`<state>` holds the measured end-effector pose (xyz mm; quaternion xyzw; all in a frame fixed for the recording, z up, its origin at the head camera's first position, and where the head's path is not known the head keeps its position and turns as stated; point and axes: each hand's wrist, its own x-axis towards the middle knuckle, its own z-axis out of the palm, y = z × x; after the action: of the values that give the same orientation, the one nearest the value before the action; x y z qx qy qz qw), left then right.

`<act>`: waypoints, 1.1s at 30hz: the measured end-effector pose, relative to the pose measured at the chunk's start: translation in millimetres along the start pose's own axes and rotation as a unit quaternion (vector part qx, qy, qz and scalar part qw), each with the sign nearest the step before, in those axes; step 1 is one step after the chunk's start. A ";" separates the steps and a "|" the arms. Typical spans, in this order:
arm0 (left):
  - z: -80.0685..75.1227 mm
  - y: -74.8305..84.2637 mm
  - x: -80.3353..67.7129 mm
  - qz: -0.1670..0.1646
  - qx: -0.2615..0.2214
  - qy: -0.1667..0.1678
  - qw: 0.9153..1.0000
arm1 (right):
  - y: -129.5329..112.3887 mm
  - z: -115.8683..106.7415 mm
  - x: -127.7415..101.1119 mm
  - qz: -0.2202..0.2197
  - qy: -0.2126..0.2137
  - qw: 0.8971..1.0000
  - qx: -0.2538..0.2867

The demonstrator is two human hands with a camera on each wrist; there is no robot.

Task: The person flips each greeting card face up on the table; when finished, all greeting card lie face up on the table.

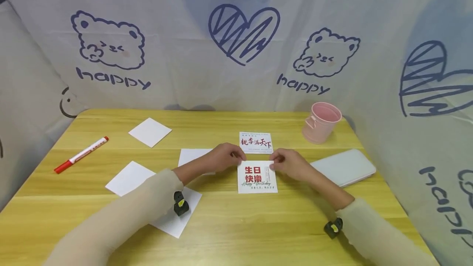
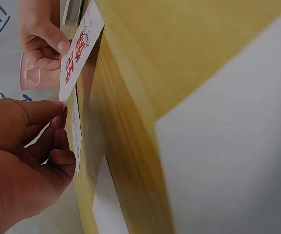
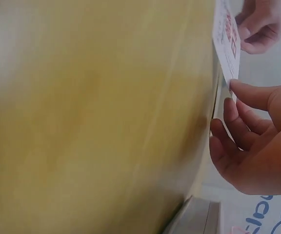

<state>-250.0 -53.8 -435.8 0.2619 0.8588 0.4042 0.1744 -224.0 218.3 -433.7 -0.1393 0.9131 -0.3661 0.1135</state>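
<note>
2 hands (image 1: 223,158) (image 1: 293,164) on card (image 1: 257,177), cup (image 1: 318,127) beyond

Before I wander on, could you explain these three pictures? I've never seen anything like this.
There's no machine here: a person's left hand and right hand pinch a birthday card near its far corners. The widest picture comes from a camera worn on the head; the two sideways-looking ones come from cameras on the wrists. Just beyond the held card lies another printed card. Also on the table are plain white cards, a marker, a pink cup and a flat, pale object.
</note>
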 end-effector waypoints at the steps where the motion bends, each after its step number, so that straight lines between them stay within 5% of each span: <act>1: -0.1 -0.1 4.6 0.002 0.003 -0.001 1.000 | 2.1 -0.8 2.2 -0.003 0.002 1.000 -0.010; 9: 3.1 -3.5 26.7 0.014 0.035 -0.007 0.999 | 8.5 -7.4 10.9 0.007 0.012 0.999 -0.047; 33: 6.0 0.2 28.8 0.027 0.094 -0.009 0.995 | 8.9 -4.2 13.8 -0.020 0.016 0.992 -0.120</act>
<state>-269.9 -33.1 -441.9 0.3042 0.8839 0.3237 0.1460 -239.7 222.4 -438.5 -0.1643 0.9492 -0.2579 0.0735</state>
